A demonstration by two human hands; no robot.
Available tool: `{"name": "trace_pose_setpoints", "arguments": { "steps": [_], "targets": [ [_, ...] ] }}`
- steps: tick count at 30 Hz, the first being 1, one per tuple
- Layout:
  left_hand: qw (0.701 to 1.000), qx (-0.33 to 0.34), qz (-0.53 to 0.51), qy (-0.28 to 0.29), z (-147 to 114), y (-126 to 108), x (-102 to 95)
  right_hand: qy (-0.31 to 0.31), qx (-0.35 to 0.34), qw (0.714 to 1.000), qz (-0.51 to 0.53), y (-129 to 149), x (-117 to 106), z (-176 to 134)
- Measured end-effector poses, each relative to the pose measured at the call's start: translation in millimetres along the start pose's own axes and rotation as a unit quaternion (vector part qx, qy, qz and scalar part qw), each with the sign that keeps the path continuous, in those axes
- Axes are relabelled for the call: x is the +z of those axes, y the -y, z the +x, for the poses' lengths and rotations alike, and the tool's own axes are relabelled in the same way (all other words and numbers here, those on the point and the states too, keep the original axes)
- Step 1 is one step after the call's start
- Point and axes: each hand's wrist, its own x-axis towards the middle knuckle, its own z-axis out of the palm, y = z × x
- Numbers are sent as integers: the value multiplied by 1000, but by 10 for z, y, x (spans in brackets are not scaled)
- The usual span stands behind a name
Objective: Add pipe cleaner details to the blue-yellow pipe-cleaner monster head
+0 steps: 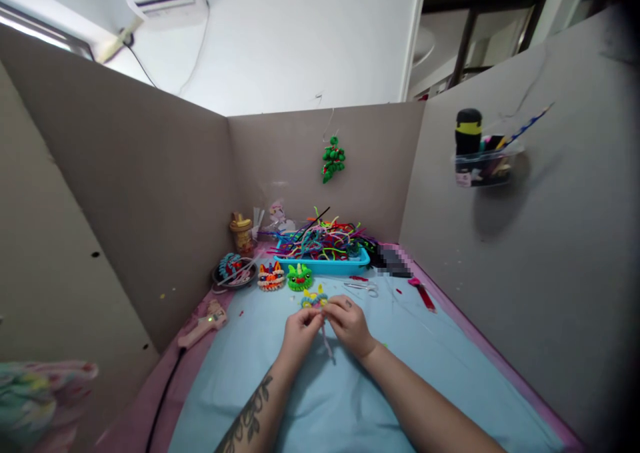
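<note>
Both hands meet over the middle of the blue cloth. My left hand [301, 330] pinches a pale pink pipe cleaner [327, 344], whose free end dangles down toward the cloth. Close against it, my right hand [349, 320] has its fingertips closed on the same pipe cleaner. Just beyond the fingers sits a blue and yellow pipe cleaner figure [313, 298], partly covered by them. Farther back stand a green pipe cleaner figure [299, 278] and an orange and cream one [271, 276].
A blue tray [325, 266] piled with colourful pipe cleaners stands at the back. Scissors [367, 288] and a red-strapped item [424, 295] lie to the right. Leftward are a dark bowl [234, 273] and a pink glue gun [205, 326] with a cord. Grey panels enclose three sides.
</note>
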Motion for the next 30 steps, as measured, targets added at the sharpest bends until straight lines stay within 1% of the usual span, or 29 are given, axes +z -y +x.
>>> {"name": "trace_pose_setpoints", "arguments": {
  "steps": [2,3,4,5,6,7,8,10,11,12,13,14,16,19,21,22,23,24,27,30],
  "targets": [
    [998,27,41,-28,-9,7,-22,9,10,1000,20,-12,-13,3],
    [995,54,73,-47,-17,7,-33,7,33,999,42,-14,-12,6],
    [988,87,110,-68,-27,4,-44,6,71,995,75,-13,-6,10],
    [978,123,147,-85,-37,-1,-54,11,123,985,118,-10,1,14],
    [966,157,183,-96,-48,-8,-64,27,187,967,172,-6,7,17],
    [953,187,214,-101,-59,-18,-74,53,259,935,235,-2,10,18],
    [942,212,241,-103,-69,-30,-82,88,331,890,302,2,9,19],
    [921,243,286,-106,-88,-57,-91,157,443,771,429,5,-9,16],
    [911,255,306,-108,-97,-71,-92,178,479,713,479,2,-23,15],
    [901,266,325,-112,-106,-85,-91,189,503,664,519,-4,-38,14],
    [891,276,341,-117,-115,-97,-89,194,520,625,549,-13,-53,14],
    [882,284,357,-119,-124,-108,-85,194,532,594,571,-25,-67,15],
    [868,296,381,-116,-142,-124,-79,197,551,548,598,-53,-89,21],
    [856,307,402,-109,-160,-138,-74,212,574,496,616,-86,-110,32],
    [852,312,407,-106,-163,-144,-72,224,584,475,620,-94,-119,38],
    [852,313,406,-103,-162,-148,-70,228,583,474,619,-93,-122,38],
    [854,312,403,-103,-158,-150,-66,229,577,480,619,-91,-123,37],
    [858,308,398,-103,-151,-152,-62,228,568,493,618,-87,-124,34],
    [882,279,364,-106,-121,-137,-47,217,533,548,607,-68,-119,22],
    [906,250,331,-90,-91,-91,-41,201,513,595,585,-41,-103,13]
  ]
}}
